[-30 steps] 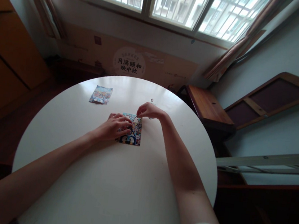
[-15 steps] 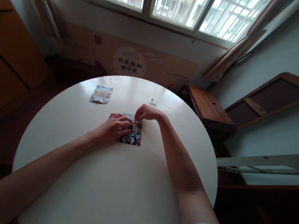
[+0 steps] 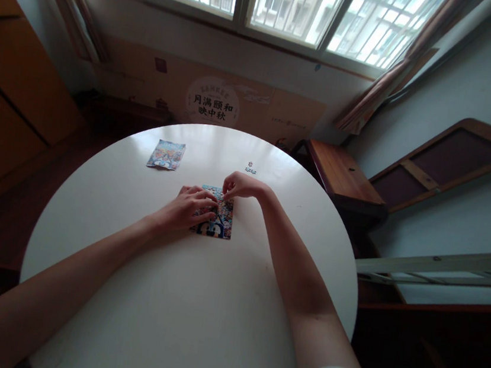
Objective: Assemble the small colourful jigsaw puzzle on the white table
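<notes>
A small colourful jigsaw puzzle (image 3: 221, 226) lies flat on the white round table, with a blue cartoon face along its near edge. My left hand (image 3: 189, 206) rests over the puzzle's left side, fingers spread and laid on it. Above the upper right part of the puzzle, my right hand (image 3: 240, 186) is bent down with thumb and fingertips pinched together. Whatever those fingertips hold is too small to make out. A few loose puzzle pieces (image 3: 251, 170) lie on the table just beyond my right hand.
A printed picture sheet or packet (image 3: 166, 155) lies at the table's (image 3: 176, 313) far left. Behind the right edge stands a wooden stool or bench (image 3: 340, 172). A cardboard panel with printed characters (image 3: 151, 80) leans below the window.
My right hand has shifted very slightly to the right over the puzzle, still pinched. The left hand stays where it was.
</notes>
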